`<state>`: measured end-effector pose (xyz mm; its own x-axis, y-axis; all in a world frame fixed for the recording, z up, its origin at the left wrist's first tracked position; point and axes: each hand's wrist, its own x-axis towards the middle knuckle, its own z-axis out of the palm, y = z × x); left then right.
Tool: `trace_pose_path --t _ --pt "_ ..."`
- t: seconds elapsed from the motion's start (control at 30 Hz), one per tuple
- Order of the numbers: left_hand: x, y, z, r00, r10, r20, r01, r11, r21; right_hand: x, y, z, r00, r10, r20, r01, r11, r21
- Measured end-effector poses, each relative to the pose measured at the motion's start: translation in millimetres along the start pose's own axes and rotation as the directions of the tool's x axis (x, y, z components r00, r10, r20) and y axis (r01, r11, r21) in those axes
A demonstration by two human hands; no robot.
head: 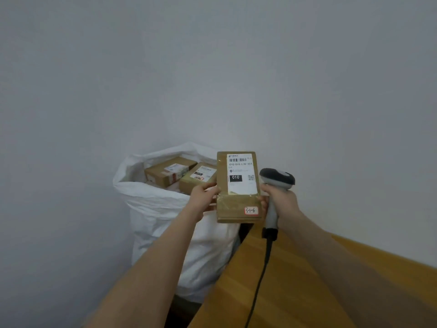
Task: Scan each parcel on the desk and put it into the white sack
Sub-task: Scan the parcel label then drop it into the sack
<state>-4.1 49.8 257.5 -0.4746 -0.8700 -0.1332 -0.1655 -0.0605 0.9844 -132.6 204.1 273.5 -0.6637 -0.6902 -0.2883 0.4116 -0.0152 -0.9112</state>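
The white sack (160, 209) stands open, two boxes (169, 170) inside. The left hand (203, 194) grips the raised parcel (238, 185) by its left edge, beside the sack's mouth. The right hand (281, 200), curled round the scanner (276, 177) handle, seemingly touches its right edge, above the desk (307, 280).

A plain, pale grey wall (212, 67) fills nearly the whole view, matte and even in tone. It is brightest toward the middle and right and shades darker toward the left side and the upper corners, under soft, diffuse light. At lower right a warm orange-brown wooden surface (290, 280) has its far edge against the wall, with grain lines running along its length. Beside its left edge, low down, lies a dark shadowed gap (179, 313).
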Motion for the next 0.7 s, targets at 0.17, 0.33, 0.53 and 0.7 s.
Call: trace_pose_path --t 0.17,0.33,0.53,0.7 --pt "73 43 -75 0.992 0.091 -0.083 -0.091 0.996 0.009 60 -14 89 1.0 0.013 -0.016 -0.012 0.999 0.038" --pt "169 60 -160 0.986 0.087 -0.141 -0.077 0.994 0.071 131 -2 180 0.997 0.055 -0.057 -0.055 0.999 0.002" --pt "254 51 -208 0.991 0.01 -0.136 0.016 0.981 0.191 184 9 196 0.941 -0.049 -0.335 -0.014 0.983 -0.181" --pt "271 58 -162 0.984 -0.085 0.154 0.038 0.958 0.286 203 25 166 0.87 -0.119 -0.478 -0.087 0.918 -0.387"
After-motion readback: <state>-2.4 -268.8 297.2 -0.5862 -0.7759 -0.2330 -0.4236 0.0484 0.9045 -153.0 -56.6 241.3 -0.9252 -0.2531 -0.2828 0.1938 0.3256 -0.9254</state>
